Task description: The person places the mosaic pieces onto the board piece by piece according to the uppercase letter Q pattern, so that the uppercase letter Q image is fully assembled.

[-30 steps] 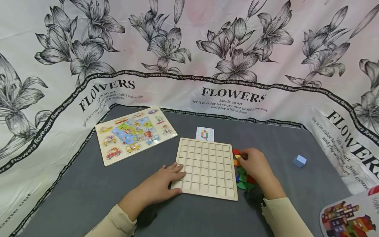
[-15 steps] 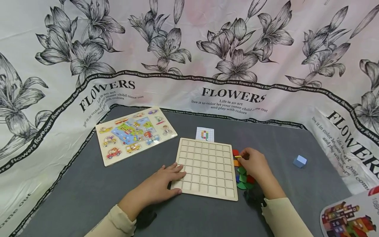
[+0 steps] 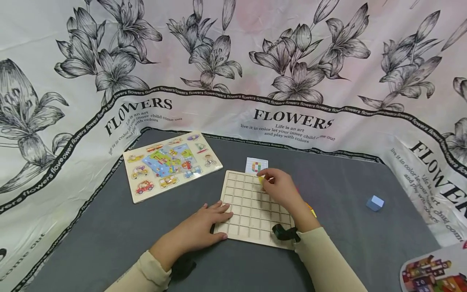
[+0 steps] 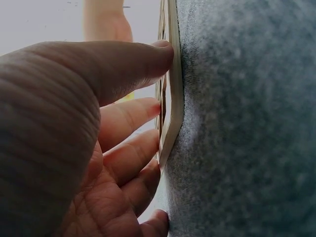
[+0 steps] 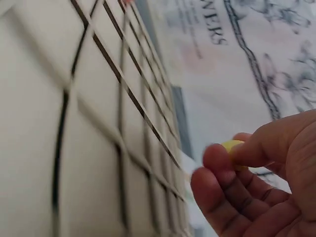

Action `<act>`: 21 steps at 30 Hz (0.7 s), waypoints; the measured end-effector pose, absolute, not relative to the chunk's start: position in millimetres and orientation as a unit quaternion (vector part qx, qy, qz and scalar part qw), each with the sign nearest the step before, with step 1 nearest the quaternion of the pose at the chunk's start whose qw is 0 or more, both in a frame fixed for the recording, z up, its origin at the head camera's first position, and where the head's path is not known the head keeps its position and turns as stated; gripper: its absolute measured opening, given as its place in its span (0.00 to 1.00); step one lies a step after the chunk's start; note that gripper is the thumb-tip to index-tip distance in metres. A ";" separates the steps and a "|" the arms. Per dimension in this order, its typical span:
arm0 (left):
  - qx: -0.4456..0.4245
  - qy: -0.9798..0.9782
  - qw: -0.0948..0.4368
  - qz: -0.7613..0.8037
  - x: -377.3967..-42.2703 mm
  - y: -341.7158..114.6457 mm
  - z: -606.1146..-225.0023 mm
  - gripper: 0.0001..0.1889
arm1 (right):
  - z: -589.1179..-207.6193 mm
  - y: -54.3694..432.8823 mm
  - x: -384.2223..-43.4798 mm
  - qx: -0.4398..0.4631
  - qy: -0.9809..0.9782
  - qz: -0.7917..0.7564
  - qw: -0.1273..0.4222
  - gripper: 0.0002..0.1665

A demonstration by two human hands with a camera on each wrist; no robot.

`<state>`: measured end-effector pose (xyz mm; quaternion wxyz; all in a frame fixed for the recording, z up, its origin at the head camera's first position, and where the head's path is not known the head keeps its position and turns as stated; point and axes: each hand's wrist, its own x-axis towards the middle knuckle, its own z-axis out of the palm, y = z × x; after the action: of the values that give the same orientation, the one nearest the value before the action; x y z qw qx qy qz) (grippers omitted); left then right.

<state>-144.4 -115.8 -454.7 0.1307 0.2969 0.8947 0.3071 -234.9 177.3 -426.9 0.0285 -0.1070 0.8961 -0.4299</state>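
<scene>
A square wooden grid board lies on the grey cloth. My left hand rests at its left edge with fingers spread over the rim; in the left wrist view the thumb touches the board's side. Over the board's far edge, my right hand pinches a small yellow tile between thumb and fingertips. The right wrist view shows the yellow tile mostly covered by the fingers. Just behind the board lies a white card with a coloured block pattern.
At the left back lies a vehicle picture puzzle. A blue block sits to the right, and a printed tub stands at the front right corner. The right forearm largely hides the coloured tiles beside the board.
My right hand has lifted the yellow tile from the pile at the board's right and carried it left over the far edge. My left hand stays on the board. The head view shifts slightly.
</scene>
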 end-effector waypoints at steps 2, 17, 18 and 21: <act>0.295 0.894 0.131 0.311 -144.8 -115.7 -455.3 0.33 | -435.2 161.5 -245.3 -0.110 0.888 -0.446 0.034 0.14; 0.296 0.894 0.131 0.310 -143.9 -115.0 -451.8 0.32 | -452.5 155.2 -259.3 -0.138 0.909 -0.391 0.032 0.11; 0.297 0.893 0.131 0.310 -143.9 -115.3 -451.7 0.32 | -452.4 154.8 -259.1 -0.144 0.910 -0.387 0.034 0.11; 0.298 0.892 0.131 0.313 -143.9 -115.7 -452.1 0.32 | -453.5 153.0 -259.4 -0.161 0.911 -0.377 0.040 0.12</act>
<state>-143.9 -115.7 -452.1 0.1309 0.2980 0.8924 0.3127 -259.4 153.0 -453.5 0.0405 -0.1607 0.9111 -0.3774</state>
